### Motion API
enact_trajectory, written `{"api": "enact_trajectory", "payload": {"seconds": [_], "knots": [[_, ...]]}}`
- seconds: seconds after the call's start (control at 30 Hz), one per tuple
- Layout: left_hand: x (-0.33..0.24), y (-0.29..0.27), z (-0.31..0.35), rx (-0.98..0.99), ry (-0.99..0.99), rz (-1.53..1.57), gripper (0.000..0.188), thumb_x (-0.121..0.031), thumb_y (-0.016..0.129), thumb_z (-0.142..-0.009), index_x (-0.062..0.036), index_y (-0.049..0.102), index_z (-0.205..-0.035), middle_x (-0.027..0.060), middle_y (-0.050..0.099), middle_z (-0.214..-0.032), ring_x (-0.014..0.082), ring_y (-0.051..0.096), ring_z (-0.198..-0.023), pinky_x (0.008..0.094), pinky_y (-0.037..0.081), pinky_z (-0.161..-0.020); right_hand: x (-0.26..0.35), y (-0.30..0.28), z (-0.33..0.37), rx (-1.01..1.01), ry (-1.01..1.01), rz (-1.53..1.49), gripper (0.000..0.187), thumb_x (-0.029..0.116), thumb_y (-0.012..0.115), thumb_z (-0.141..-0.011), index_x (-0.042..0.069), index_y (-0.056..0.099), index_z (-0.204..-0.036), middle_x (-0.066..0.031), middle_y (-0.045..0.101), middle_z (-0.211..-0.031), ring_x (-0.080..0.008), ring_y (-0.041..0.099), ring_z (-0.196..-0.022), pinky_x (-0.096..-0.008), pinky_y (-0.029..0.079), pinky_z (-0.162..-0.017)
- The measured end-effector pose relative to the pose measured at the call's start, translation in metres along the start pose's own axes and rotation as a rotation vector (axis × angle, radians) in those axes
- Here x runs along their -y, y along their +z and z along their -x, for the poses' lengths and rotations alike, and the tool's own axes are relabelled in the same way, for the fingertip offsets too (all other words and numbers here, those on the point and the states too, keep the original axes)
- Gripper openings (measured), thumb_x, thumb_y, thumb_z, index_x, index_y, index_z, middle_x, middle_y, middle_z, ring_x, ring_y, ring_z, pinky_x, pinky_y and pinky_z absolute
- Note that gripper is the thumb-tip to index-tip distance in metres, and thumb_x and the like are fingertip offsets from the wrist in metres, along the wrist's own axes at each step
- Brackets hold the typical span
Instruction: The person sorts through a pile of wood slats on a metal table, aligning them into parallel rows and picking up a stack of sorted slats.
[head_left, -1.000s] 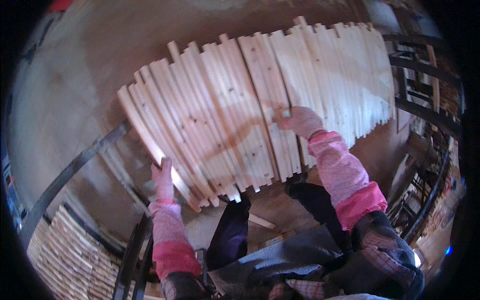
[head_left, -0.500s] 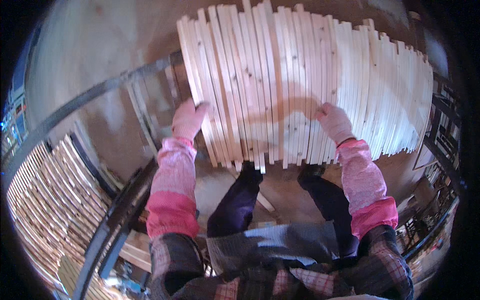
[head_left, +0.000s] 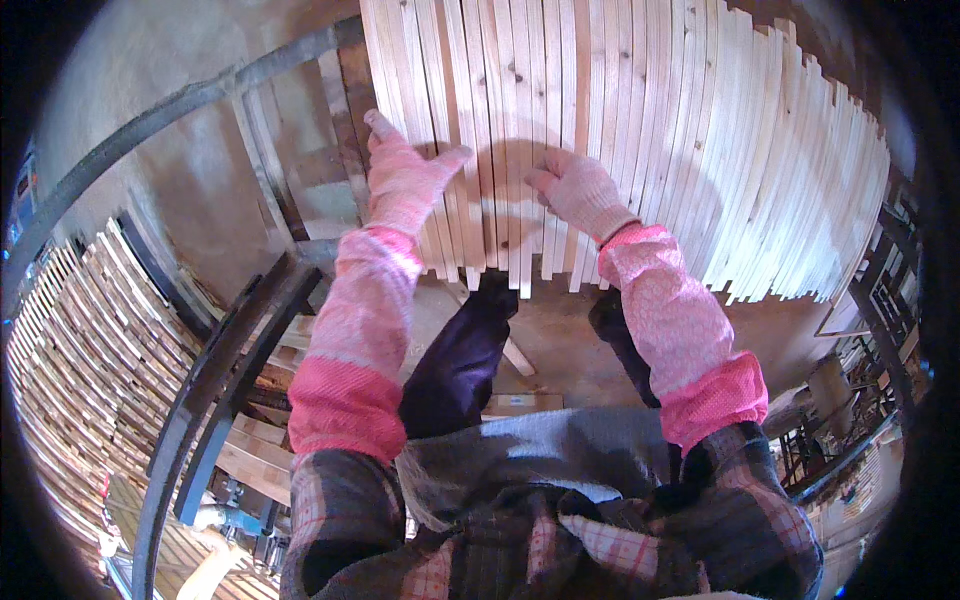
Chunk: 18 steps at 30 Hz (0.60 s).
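Head view, listed near to far. Item one: your plaid jacket and grey apron (head_left: 560, 470) fill the lower centre of the frame, dark trouser legs just above. Item two: pink sleeve covers run up both forearms. Item three: your left hand (head_left: 405, 180), gloved, fingers spread wide, lies flat on the left edge of the slat row. Item four: your right hand (head_left: 580, 192), gloved, fingers loosely curled, rests on slats at centre; whether it pinches one, you cannot tell. Item five: pale wooden slats (head_left: 640, 130), side by side across the upper frame. Change noted: a second ago your hands sat far apart; now both have closed in near the left end, which suggests you are gathering that portion. Item six: dark metal rack (head_left: 215, 370) and stacked slats (head_left: 80, 350), lower left.
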<state>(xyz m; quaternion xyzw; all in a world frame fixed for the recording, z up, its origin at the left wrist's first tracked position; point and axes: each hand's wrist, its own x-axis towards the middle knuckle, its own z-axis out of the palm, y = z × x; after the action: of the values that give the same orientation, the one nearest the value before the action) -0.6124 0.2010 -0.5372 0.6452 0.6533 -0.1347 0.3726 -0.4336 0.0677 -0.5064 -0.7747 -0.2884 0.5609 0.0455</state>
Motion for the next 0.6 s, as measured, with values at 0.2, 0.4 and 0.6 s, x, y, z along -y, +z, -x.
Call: {"api": "enact_trajectory", "payload": {"seconds": [0.2,0.4,0.6], "knots": [[-0.017,-0.003,0.01,-0.007,-0.018,-0.094,0.133,-0.053,0.087,-0.064,0.0092,0.01,-0.152,0.0307,0.03,-0.153,0.0385,0.038,-0.14,0.041,0.037,-0.114,-0.006,0.008,0.0,-0.06,-0.01,-0.09,0.036,0.033,0.062,-0.088,0.001,0.07,-0.101,-0.0171,0.071,-0.088,-0.0321,0.068,-0.084,-0.0435,0.053,-0.077],[0.061,-0.002,-0.032,0.306,0.327,0.381,0.091,-0.031,0.084,-0.074,0.0056,0.038,-0.144,0.0241,0.049,-0.143,0.036,0.054,-0.125,0.0413,0.043,-0.107,-0.001,0.001,0.119,-0.046,0.06,0.129,0.023,0.025,0.056,-0.091,0.007,0.068,-0.096,-0.0191,0.068,-0.093,-0.0345,0.067,-0.093,-0.0452,0.054,-0.083],[0.064,-0.03,0.059,0.345,0.014,0.78,0.043,-0.011,0.062,-0.094,0.0056,0.049,-0.132,0.0176,0.061,-0.119,0.0251,0.057,-0.105,0.0347,0.049,-0.088,-0.103,-0.024,0.291,-0.165,0.16,-0.094,0.038,0.036,0.058,-0.088,0.006,0.067,-0.11,-0.0222,0.069,-0.104,-0.0409,0.065,-0.102,-0.0501,0.051,-0.089]]}}
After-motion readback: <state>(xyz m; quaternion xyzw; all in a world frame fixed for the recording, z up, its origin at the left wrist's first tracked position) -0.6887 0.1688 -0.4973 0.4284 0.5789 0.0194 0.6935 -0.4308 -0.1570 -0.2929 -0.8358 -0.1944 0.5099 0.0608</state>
